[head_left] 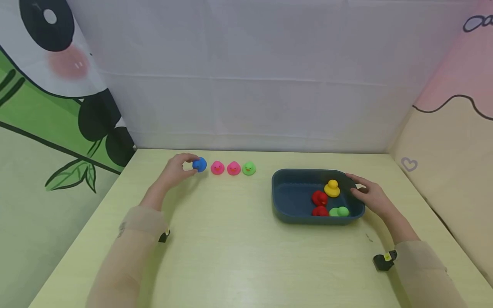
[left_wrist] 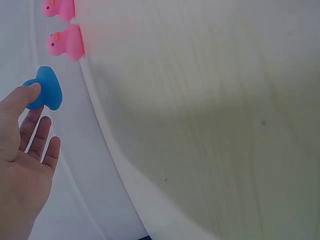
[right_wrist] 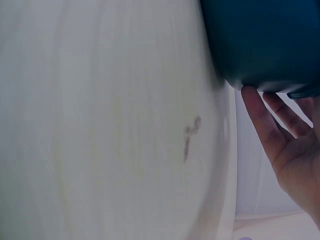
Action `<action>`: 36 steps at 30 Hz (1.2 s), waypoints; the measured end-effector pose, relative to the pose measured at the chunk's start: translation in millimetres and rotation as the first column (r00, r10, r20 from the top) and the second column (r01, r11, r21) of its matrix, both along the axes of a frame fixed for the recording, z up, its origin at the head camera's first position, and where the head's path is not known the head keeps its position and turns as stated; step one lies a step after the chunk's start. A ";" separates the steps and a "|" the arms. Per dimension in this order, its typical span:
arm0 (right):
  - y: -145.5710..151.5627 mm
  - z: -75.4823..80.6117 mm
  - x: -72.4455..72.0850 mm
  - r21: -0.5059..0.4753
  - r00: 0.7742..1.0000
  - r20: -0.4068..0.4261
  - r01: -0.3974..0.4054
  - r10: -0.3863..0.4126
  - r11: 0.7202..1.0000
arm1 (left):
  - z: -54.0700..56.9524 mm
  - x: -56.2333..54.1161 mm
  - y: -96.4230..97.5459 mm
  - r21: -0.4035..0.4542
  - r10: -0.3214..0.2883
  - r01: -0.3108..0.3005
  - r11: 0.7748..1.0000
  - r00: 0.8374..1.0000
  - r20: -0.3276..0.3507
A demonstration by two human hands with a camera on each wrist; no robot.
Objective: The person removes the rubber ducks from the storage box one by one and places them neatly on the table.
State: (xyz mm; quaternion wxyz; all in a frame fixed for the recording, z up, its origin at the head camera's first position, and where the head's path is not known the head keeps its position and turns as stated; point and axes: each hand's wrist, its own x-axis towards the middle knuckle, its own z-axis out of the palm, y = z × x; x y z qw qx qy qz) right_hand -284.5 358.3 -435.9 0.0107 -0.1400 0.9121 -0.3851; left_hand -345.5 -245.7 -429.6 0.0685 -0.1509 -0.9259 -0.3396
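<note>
A small blue rubber duck is pinched between the thumb and fingers of my left hand. In the left wrist view, the blue duck is tilted in the grip, and the other fingers are spread below it. To its right stand two pink ducks and a green duck, in a row. My right hand holds the right end of a dark blue tray, thumb over the rim. The right wrist view shows fingers against the tray's outer wall.
Inside the tray lie a yellow duck, two red ducks and a light green duck. The pale wooden table ends at a white cloth backdrop. Printed panels flank both sides.
</note>
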 end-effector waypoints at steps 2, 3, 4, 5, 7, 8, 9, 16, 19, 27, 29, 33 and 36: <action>0.0 1.0 0.7 0.004 1.000 0.003 0.002 -0.002 1.000 | -2.4 -3.4 1.4 -0.015 -0.009 0.009 1.000 1.000 0.016; 0.0 1.5 1.0 0.005 1.000 0.003 0.003 -0.003 1.000 | -3.6 -5.1 2.1 -0.022 -0.012 0.012 1.000 1.000 0.024; 0.0 1.9 1.3 0.005 1.000 0.003 0.003 -0.003 1.000 | -4.8 -6.8 2.5 -0.028 -0.015 0.016 0.999 1.000 0.027; 0.1 2.2 1.5 0.006 1.000 0.003 0.004 -0.004 1.000 | -5.9 -8.6 2.9 -0.031 -0.014 0.015 0.999 0.999 0.035; 0.3 2.5 1.7 0.005 1.000 0.004 0.003 -0.003 1.000 | -8.3 -12.3 3.4 -0.040 -0.010 0.012 0.999 0.999 0.049; 0.4 2.5 1.6 0.004 1.000 0.003 0.003 -0.003 1.000 | -9.8 -14.2 3.4 -0.047 -0.009 0.012 0.999 0.998 0.054; 0.4 2.4 1.5 0.002 1.000 0.003 0.002 -0.002 1.000 | -11.0 -16.0 3.5 -0.054 -0.003 0.007 0.999 0.998 0.064; 0.6 1.0 -0.2 0.002 1.000 0.007 0.009 -0.009 1.000 | -15.8 -25.0 5.7 -0.084 0.014 -0.004 0.996 0.992 0.122; 0.6 0.7 -0.8 0.005 1.000 0.009 0.009 -0.009 1.000 | -16.3 -26.4 7.7 -0.084 0.029 -0.017 0.996 0.988 0.149; 0.0 0.6 -1.1 0.022 1.000 0.006 0.004 -0.004 1.000 | -17.8 -26.7 11.0 -0.114 0.077 -0.058 0.992 0.982 0.170; 0.0 0.5 -1.1 0.019 1.000 0.005 0.003 -0.004 1.000 | -17.8 -26.5 11.4 -0.118 0.081 -0.062 0.991 0.983 0.164; 0.2 -0.1 -1.0 0.009 1.000 0.004 0.002 -0.002 1.000 | -17.8 -26.7 11.6 -0.131 0.079 -0.060 0.990 0.985 0.150; 0.1 -0.3 -1.3 0.002 1.000 0.000 -0.002 0.002 1.000 | -17.6 -26.7 11.2 -0.133 0.083 -0.064 0.989 0.985 0.148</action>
